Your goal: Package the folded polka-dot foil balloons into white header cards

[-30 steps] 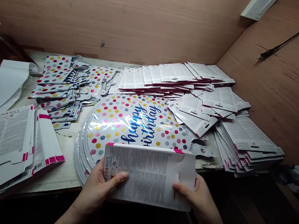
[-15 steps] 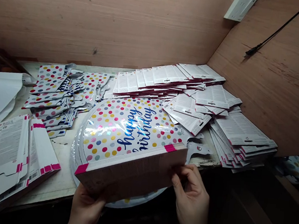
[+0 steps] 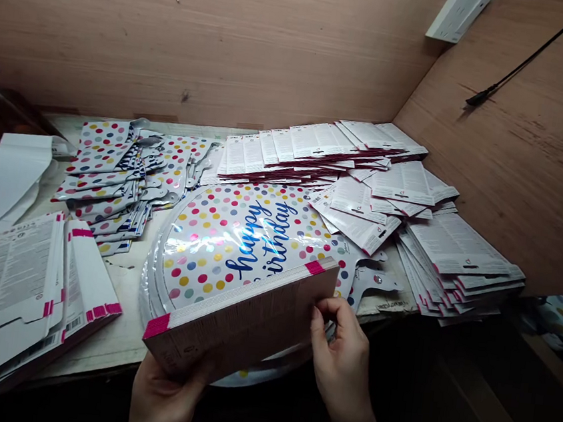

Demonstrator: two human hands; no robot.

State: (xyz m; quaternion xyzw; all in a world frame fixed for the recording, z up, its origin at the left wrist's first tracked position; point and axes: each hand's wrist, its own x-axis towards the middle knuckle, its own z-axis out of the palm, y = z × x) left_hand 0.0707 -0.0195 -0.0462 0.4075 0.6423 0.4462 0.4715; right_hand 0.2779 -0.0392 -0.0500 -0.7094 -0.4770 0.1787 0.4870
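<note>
My left hand (image 3: pixel 164 397) grips the lower left corner of a thick stack of white printed cards with pink edges (image 3: pixel 244 321), held tilted on edge over the table's front. My right hand (image 3: pixel 339 355) pinches the stack's right end with thumb and fingers. Just behind the stack lie round foil balloons with coloured dots and blue "happy birthday" lettering (image 3: pixel 239 233), piled flat on the table (image 3: pixel 117 335).
Folded dotted balloons (image 3: pixel 114 173) are heaped at the back left. Printed cards (image 3: pixel 7 276) are stacked at the front left. Many more cards (image 3: pixel 412 211) are fanned across the back and right. Wooden walls enclose the back and the right; a cable (image 3: pixel 523 62) runs along the right wall.
The card stack went from lying face-up in both hands to standing tilted on edge. My right hand moved up onto its right end, and the stack shifted slightly left.
</note>
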